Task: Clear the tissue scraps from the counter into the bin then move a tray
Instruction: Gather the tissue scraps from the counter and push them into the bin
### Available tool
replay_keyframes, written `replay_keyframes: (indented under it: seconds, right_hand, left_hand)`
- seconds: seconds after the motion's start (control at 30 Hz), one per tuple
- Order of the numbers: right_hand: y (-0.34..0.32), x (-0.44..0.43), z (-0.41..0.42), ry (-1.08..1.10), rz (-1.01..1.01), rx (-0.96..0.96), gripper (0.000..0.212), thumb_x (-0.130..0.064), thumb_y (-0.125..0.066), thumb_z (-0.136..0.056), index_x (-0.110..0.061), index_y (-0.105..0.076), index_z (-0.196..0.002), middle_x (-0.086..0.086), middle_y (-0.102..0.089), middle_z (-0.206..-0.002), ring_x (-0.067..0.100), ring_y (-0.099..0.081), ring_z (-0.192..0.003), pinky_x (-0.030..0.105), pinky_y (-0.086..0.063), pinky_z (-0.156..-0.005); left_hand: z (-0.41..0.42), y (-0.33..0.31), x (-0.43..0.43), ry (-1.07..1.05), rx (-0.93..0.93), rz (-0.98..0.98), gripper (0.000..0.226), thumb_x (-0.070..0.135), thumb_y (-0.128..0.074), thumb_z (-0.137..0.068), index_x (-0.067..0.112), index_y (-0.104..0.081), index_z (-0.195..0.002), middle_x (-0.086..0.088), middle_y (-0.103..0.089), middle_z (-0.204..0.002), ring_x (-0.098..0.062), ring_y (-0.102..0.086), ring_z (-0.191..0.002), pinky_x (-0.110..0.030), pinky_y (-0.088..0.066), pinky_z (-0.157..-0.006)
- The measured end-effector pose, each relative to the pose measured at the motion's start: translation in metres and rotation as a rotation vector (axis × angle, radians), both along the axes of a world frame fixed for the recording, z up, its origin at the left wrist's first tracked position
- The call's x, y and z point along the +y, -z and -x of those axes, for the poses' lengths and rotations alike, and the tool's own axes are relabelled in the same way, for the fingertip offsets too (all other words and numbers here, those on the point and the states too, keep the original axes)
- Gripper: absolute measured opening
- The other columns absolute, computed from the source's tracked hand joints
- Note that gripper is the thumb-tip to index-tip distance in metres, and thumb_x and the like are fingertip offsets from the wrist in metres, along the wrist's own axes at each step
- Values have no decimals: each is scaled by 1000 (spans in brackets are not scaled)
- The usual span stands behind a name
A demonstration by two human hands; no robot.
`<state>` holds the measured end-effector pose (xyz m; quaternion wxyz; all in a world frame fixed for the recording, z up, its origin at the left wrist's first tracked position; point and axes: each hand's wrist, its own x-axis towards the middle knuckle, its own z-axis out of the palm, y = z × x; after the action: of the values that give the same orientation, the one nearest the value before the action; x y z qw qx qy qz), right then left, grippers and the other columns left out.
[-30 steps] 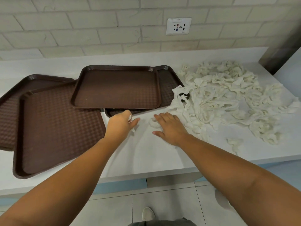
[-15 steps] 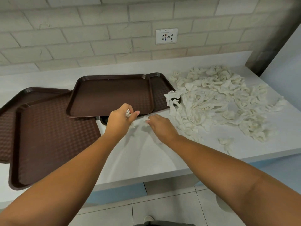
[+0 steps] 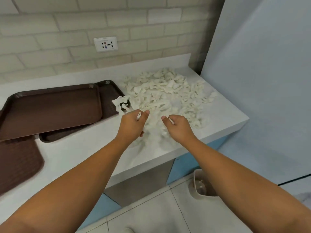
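A wide heap of white tissue scraps (image 3: 165, 91) covers the right part of the white counter (image 3: 80, 148). One larger scrap (image 3: 120, 102) hangs over the corner of a brown tray (image 3: 111, 96). My left hand (image 3: 132, 124) is raised just above the counter near that corner, fingers curled around a small tissue scrap. My right hand (image 3: 177, 126) is level with it over the near edge of the heap, also curled on a bit of tissue. A beige bin (image 3: 200, 185) stands on the floor under my right forearm.
Three brown trays overlap at the left: the top one (image 3: 50, 108), one beneath it, another (image 3: 16, 162) near the front edge. A wall socket (image 3: 105, 44) sits on the tiled wall. A pale blue panel (image 3: 260, 81) bounds the counter's right end.
Both hands lifted off the counter and moved right toward the heap, each with a tissue scrap. My view swung right, bringing the bin into sight.
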<state>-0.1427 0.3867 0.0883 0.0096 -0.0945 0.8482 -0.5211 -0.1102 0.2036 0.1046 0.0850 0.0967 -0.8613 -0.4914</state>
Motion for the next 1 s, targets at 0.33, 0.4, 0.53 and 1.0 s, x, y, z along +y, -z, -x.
replay_keyframes:
  seconds: [0.33, 0.4, 0.53, 1.0]
  right_hand:
    - [42, 254, -38, 309, -80, -148, 35, -19, -58, -93, -14, -53, -58, -3, -52, -57, 5, -48, -56, 16, -37, -55]
    - [60, 296, -46, 365, -73, -193, 38, -21, -59, -92, -9, -54, -56, -3, -53, -51, 4, -48, -50, 21, -37, -54]
    - [105, 355, -61, 473, -91, -259, 39, -30, -59, -93, -7, -55, -63, 5, -58, -58, 20, -56, -59, 32, -44, -59]
    - [337, 413, -65, 657, -109, -614, 49, -34, -62, -92, -18, -51, -48, -6, -54, -42, 10, -55, -41, 21, -45, -45]
  left_hand:
    - [2, 46, 241, 246, -25, -65, 51, 54, -58, -93, 7, -60, -74, -5, -56, -57, -12, -47, -51, -30, -42, -54]
    - [-2, 65, 282, 282, -60, -73, 64, 57, -53, -95, 4, -40, -62, -4, -40, -52, -11, -35, -48, -29, -33, -51]
    - [-7, 108, 344, 327, -202, -41, 63, 65, -41, -96, 15, -28, -60, 0, -30, -53, -11, -29, -49, -30, -28, -53]
    - [47, 361, 419, 353, -670, -116, 9, 13, -42, -93, 17, -48, -88, 2, -45, -78, -14, -43, -69, -27, -36, -59]
